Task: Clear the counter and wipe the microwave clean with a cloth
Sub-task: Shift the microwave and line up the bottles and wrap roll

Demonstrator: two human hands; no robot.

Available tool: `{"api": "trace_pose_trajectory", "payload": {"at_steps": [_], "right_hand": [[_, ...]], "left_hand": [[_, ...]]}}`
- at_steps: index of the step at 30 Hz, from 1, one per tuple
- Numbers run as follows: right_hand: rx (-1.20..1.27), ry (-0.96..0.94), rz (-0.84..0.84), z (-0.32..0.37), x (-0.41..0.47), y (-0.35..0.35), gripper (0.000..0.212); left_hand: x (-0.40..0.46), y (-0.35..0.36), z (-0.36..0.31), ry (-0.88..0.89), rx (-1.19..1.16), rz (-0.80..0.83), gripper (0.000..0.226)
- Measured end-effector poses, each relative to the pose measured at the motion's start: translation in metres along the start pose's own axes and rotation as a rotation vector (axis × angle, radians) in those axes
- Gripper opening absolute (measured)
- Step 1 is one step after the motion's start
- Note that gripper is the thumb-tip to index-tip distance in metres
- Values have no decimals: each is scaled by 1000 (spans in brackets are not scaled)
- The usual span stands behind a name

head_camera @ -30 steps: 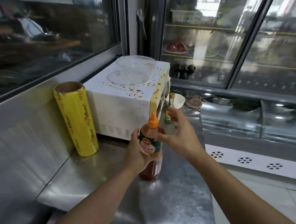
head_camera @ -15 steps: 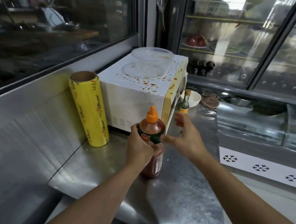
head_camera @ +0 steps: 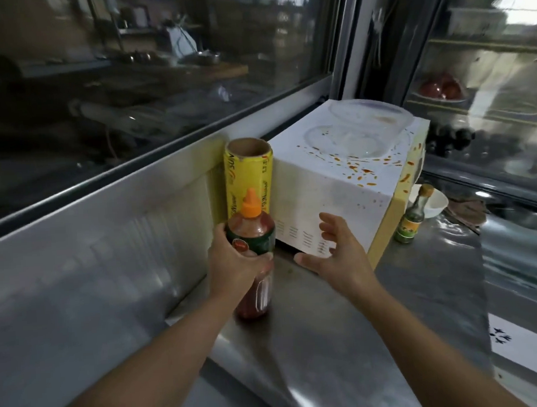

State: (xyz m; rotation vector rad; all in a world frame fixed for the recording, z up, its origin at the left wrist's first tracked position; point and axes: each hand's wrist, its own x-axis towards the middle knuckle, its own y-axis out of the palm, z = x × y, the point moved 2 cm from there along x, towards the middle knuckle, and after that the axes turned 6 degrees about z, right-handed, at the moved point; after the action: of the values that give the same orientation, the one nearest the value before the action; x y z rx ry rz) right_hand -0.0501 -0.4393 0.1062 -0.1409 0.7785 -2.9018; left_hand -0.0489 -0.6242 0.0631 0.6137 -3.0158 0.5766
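A white microwave with red sauce splatters on its top stands on the steel counter. A clear plastic container sits on top of it. My left hand grips a red sauce bottle with an orange cap, standing on the counter in front of a yellow roll of cling film. My right hand hovers open beside the bottle, fingers spread, in front of the microwave's side. No cloth shows.
A small green-labelled bottle and a white bowl stand to the right of the microwave. A steel backsplash and window run along the left. Glass-door fridges stand behind.
My right hand has come off the sauce bottle and spread open. The view has swung left, and the bottle now stands in front of the cling film roll.
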Motion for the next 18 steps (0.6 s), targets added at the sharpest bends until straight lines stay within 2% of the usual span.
{"api": "trace_pose_trajectory", "payload": {"at_steps": [5,18], "right_hand": [[23,4,33,-2,14,22,87],[6,77,33,-24,28,47,84]], "left_hand": [[27,-19,13,-36,12,-65,92],[59,-27,30,7,-26,-115,94]]}}
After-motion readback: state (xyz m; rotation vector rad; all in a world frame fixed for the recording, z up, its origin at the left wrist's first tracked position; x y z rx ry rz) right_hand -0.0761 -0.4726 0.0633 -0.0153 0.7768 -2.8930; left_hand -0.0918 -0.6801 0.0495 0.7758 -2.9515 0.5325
